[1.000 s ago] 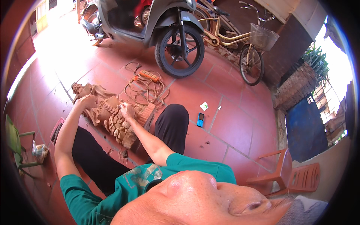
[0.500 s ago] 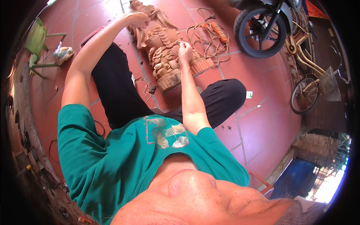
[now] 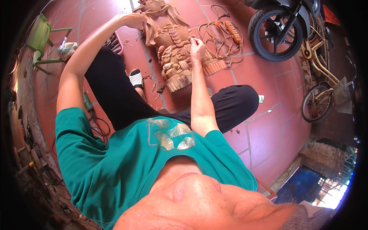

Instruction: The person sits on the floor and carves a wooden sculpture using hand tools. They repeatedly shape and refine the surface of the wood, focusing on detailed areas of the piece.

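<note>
A carved wooden statue (image 3: 172, 50) lies on the red tiled floor in front of me, with coin-like discs, folds of robe and a ridged base. Its top runs to the upper edge of the view. My left hand (image 3: 134, 20) is at the statue's upper left side, fingers stretched out and bent downward, with nothing visible in them. On the statue's right side, my right hand (image 3: 197, 50) has its fingertips pinched together against the carving. Whatever they grip is too small to tell.
Left of the statue are a pink basket (image 3: 121, 45) of tools and wood shavings (image 3: 156, 89). A green power tool (image 3: 87, 101) lies beside my left leg. To the right are an orange power strip (image 3: 232, 32) with coiled cord, a motorbike wheel (image 3: 275, 33) and a bicycle (image 3: 317, 101). A green chair (image 3: 38, 34) stands left.
My left hand has moved left, from the statue's upper part to its edge, and its fingers have loosened. My right hand stays at the carving. The basket and a sandalled foot now show more.
</note>
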{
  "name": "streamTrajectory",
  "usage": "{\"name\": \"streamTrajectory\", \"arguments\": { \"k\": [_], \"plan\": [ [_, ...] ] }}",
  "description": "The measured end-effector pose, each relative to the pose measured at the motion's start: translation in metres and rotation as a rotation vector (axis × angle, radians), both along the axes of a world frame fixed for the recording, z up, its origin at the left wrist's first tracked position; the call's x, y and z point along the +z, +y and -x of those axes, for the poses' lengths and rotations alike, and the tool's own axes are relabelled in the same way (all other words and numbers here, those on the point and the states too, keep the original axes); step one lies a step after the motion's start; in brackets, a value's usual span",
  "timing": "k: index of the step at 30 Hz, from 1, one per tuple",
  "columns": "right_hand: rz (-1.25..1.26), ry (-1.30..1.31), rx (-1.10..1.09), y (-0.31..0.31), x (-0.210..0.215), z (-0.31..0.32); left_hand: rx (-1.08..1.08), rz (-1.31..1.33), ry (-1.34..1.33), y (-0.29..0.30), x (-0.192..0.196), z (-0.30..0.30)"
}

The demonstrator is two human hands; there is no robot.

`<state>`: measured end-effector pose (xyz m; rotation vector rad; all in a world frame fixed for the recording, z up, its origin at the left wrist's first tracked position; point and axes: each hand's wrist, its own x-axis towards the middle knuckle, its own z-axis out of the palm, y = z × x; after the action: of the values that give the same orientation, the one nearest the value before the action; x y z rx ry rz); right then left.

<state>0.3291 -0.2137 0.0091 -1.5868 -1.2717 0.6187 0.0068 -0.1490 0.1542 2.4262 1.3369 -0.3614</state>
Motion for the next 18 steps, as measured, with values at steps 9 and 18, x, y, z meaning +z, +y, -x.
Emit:
{"name": "streamTrajectory", "arguments": {
  "k": [9,18],
  "plan": [
    [-0.062,0.110,0.026,0.012,-0.004,0.000,0.180,-0.244,-0.325,0.055,-0.049,-0.030],
    [-0.104,0.096,0.148,0.020,-0.005,0.019,1.030,-0.356,-1.317,0.016,-0.207,-0.105]
  ]
}}
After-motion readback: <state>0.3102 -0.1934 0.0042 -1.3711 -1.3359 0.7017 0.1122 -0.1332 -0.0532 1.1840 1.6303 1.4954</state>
